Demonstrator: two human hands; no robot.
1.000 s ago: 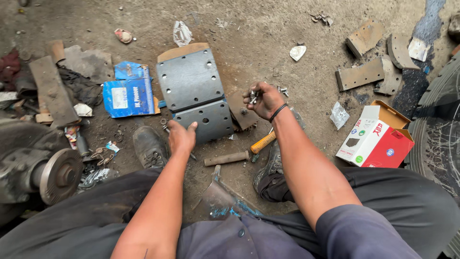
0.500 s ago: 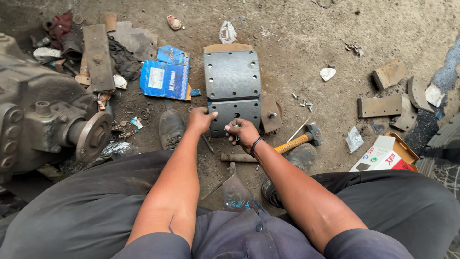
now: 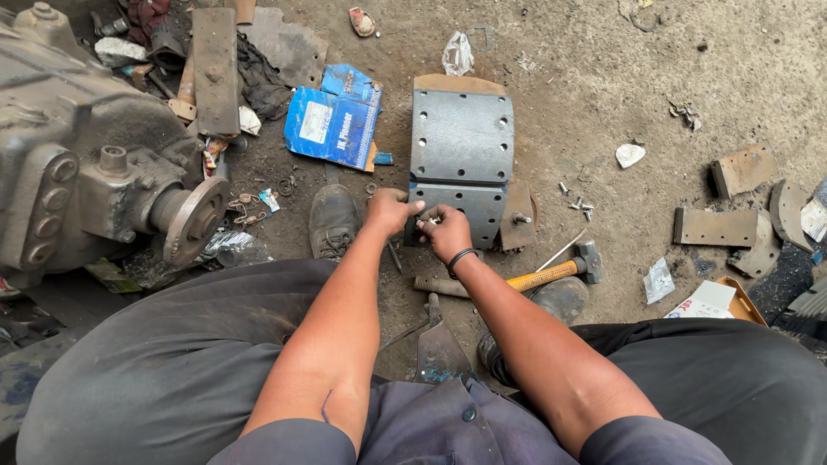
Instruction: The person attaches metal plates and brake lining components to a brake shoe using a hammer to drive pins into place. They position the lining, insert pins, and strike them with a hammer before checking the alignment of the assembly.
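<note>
A grey curved brake shoe [image 3: 461, 138] with rows of rivet holes lies on the dirt ground in front of me. My left hand [image 3: 389, 211] grips its near left edge, thumb on top. Touching it on the right, my right hand [image 3: 446, 232] is closed around small metal rivets [image 3: 431, 221] at the same edge; a dark band circles the wrist. More loose rivets [image 3: 575, 202] lie on the ground to the right of the shoe.
A hammer with an orange handle [image 3: 551, 274] and a metal punch [image 3: 439, 284] lie by my right boot [image 3: 560, 297]. A large greasy axle housing [image 3: 86, 172] fills the left. A blue packet [image 3: 334, 116], worn lining pieces [image 3: 713, 226] and a red-and-white box [image 3: 711, 301] lie around.
My right hand came from the right of the brake shoe, carrying rivets, to its near edge beside my left hand. The view shifted, showing more of the axle housing.
</note>
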